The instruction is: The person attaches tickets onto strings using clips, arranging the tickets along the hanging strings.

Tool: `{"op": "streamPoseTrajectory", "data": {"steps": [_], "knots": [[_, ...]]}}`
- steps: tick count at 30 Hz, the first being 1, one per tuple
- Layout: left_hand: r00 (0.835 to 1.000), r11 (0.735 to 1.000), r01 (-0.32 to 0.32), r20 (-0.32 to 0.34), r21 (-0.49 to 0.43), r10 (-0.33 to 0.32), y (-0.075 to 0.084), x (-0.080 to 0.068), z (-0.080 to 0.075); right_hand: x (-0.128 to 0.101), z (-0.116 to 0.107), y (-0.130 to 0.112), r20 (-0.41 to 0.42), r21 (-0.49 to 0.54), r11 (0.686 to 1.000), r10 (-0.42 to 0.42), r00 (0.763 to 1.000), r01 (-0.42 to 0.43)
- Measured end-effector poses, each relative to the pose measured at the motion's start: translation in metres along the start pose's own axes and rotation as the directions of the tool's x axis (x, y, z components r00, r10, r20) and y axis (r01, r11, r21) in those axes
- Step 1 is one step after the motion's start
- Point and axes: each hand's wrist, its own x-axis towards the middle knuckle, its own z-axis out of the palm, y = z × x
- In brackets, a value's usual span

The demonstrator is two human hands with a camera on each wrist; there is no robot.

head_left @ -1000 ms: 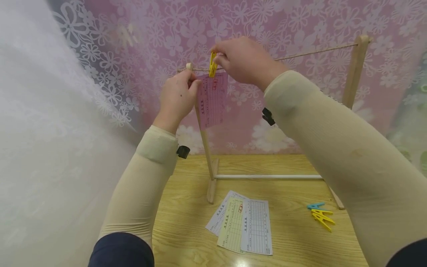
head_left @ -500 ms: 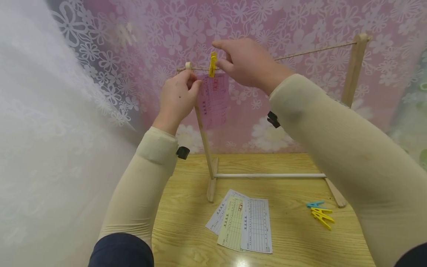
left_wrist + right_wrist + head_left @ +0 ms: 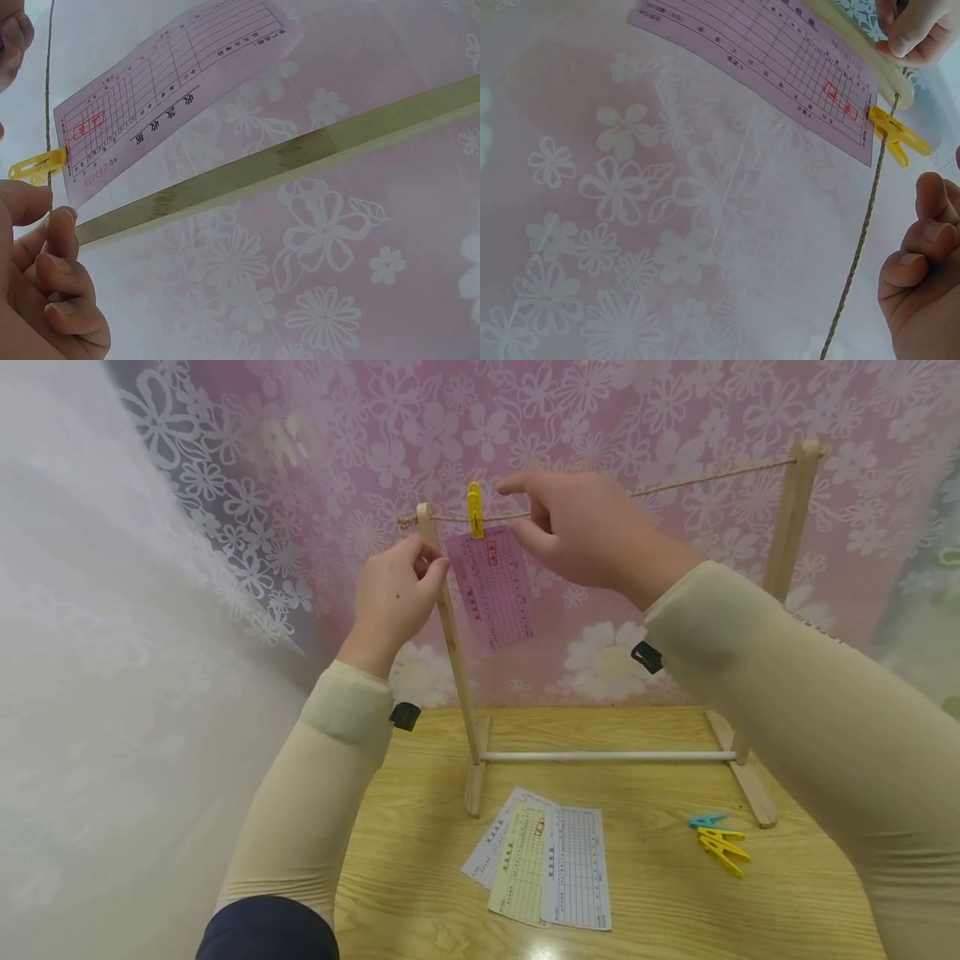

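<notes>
A pink printed receipt slip hangs tilted from a rope, held by a yellow clothespin at its top edge. My left hand is just left of the slip's upper corner, fingers loosely curled. In the right wrist view a gap shows between that hand and the slip. My right hand stays to the right of the clothespin, thumb and forefinger spread apart with nothing between them. The left wrist view shows the clothespin gripping both rope and paper.
The rope runs between two wooden posts joined low down by a white rod. Three overlapping slips, including a yellow-green one, lie on the wooden table. A blue clothespin and yellow clothespins lie at right.
My right hand has let go of the clothespin and moved right. My left hand has come off the slip's corner and lowered slightly. The slip has swung to the right at its bottom.
</notes>
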Motion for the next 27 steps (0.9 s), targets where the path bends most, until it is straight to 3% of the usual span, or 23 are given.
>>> {"op": "streamPoseTrajectory", "data": {"steps": [11, 20, 27], "knots": [[0.999, 0.999, -0.028, 0.025, -0.016, 0.028, -0.009, -0.012, 0.004, -0.034, 0.005, 0.015, -0.002, -0.028, 0.998, -0.05, 0.999, 0.05], [0.994, 0.991, -0.11, 0.001, -0.07, 0.11, -0.014, -0.029, 0.013, -0.077, 0.014, 0.043, 0.037, 0.005, 1.0, 0.022, 0.999, -0.022], [0.987, 0.981, -0.159, 0.001, -0.111, 0.16, -0.013, -0.036, 0.022, -0.105, 0.017, 0.063, 0.011, 0.011, 0.999, 0.052, 0.999, -0.053]]}}
